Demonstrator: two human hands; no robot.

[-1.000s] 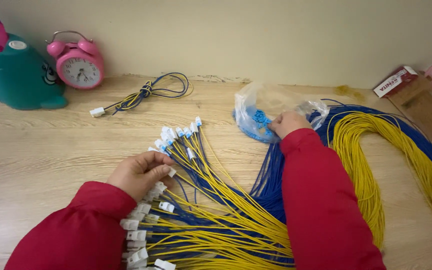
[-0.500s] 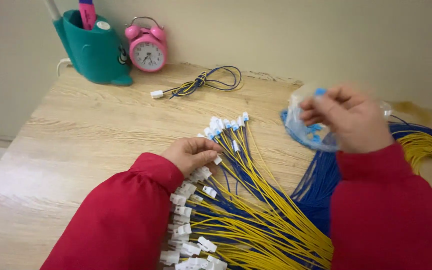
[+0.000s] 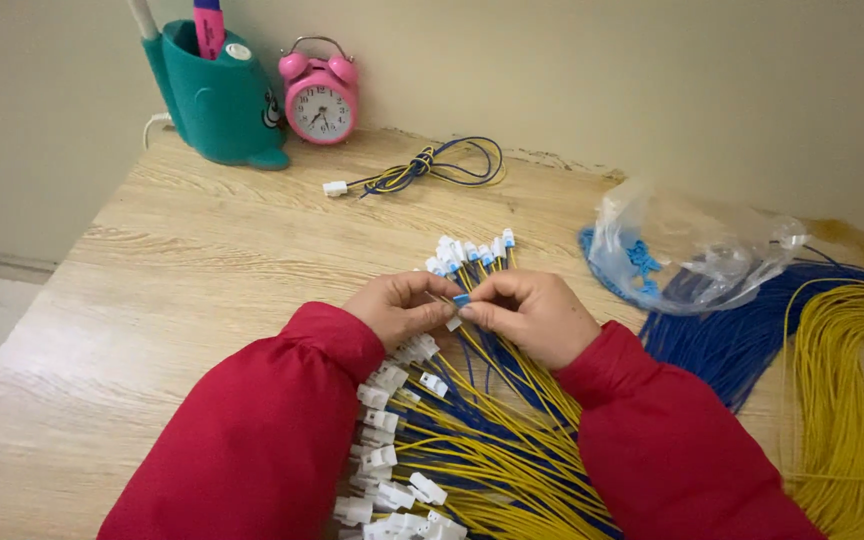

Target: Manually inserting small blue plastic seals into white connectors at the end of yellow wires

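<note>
My left hand (image 3: pixel 399 305) and my right hand (image 3: pixel 530 313) meet over a fan of yellow and blue wires (image 3: pixel 482 440) on the wooden table (image 3: pixel 202 260). Between the fingertips of both hands sits a small blue clip (image 3: pixel 462 299) at a white connector on one wire. My left hand pinches the connector end, my right pinches the blue clip. Several wire ends with white connectors and blue clips (image 3: pixel 472 252) fan out just beyond my fingers. More white connectors (image 3: pixel 387 450) lie below my left sleeve.
A clear plastic bag (image 3: pixel 687 250) with blue clips lies right of my hands, over long coils of blue wire (image 3: pixel 742 340) and yellow wire (image 3: pixel 842 400). A finished tied wire bundle (image 3: pixel 422 168), a pink alarm clock (image 3: pixel 320 100) and a teal pen holder (image 3: pixel 214 95) stand at the back.
My right hand left the plastic bag and came down to meet my left hand, carrying a blue clip. The bag now lies on the table. The camera view shifted left.
</note>
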